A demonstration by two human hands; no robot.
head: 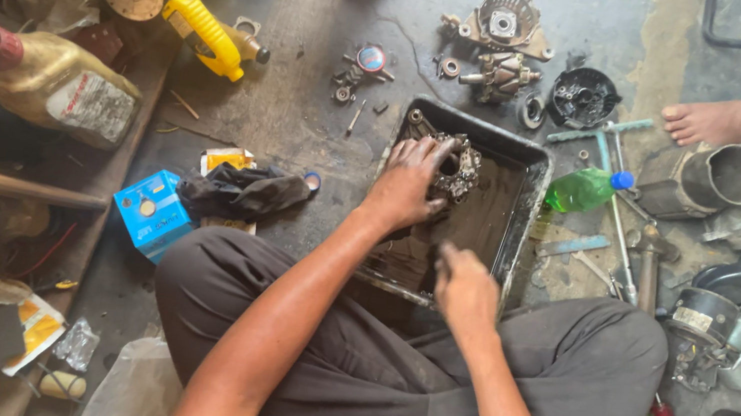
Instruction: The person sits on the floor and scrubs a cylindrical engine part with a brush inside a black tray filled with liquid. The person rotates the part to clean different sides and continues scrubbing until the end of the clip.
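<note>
Head view, looking straight down: the left hand [411, 180] lies inside the black tray [530, 180], fingers spread and curled over a grimy metal part [459, 168] that sits against the tray's far wall, so the hand has hold of it from above. The right hand [465, 291] hovers over the tray's near edge, loosely closed; whether it grips anything small I cannot tell. The metal part lies just beyond the left hand's fingertips and well forward of the right hand, so the left is the nearer; its long axis is not clear under the fingers. Apart from this part, the tray holds only a dark oily film that can be made out. Right of the tray lies a green bottle [585, 189] with a blue cap, and past it loose tools and motor housings. Beyond the tray's far wall sit more dismantled parts [500, 48]. Left of the tray are a dark rag [242, 190], a blue box [149, 212] and a yellow bottle [206, 34].
</note>
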